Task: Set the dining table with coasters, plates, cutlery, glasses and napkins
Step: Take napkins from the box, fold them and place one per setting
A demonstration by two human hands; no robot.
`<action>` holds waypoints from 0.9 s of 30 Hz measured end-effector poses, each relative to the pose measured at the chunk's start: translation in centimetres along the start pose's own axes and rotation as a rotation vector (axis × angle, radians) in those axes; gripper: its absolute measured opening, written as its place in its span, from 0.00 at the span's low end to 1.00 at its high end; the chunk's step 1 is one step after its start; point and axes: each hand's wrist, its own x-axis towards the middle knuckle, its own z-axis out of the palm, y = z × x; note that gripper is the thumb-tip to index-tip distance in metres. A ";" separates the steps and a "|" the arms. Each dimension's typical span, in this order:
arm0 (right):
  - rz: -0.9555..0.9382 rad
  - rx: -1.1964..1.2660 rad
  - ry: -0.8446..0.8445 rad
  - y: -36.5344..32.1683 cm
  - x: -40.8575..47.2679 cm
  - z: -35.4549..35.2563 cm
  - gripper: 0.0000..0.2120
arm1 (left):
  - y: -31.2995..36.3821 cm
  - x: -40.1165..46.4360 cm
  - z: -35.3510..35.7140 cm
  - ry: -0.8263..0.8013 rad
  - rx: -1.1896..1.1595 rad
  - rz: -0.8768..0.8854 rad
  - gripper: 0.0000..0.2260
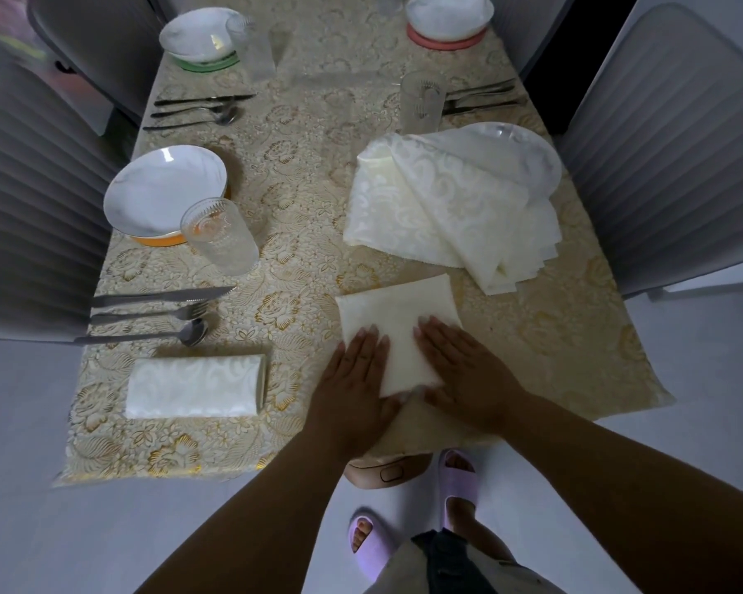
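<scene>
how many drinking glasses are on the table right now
3 clearly: one by the near-left plate, one beside the far-left plate, one behind the napkin stack. A fourth may sit at the top edge, too cut off to tell.

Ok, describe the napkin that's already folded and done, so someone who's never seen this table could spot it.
Start at the table's near left corner. Just nearer than the knife, fork and spoon lies the finished napkin, a neat white rectangle alone on the cloth. No hand touches it, unlike the one being pressed flat, and it isn't heaped like the pile on the right plate.
</scene>
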 end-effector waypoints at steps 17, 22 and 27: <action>0.152 0.478 0.213 4.3 0.9 -2.7 0.24 | -2.6 -0.4 -2.2 0.181 -0.491 -0.105 0.23; 0.464 0.679 0.197 3.8 3.9 -3.9 0.22 | -0.9 2.7 -4.0 0.295 -0.759 -0.566 0.10; 0.644 0.587 0.196 3.2 5.6 -3.4 0.21 | -0.5 5.1 -3.7 0.297 -0.595 -0.747 0.15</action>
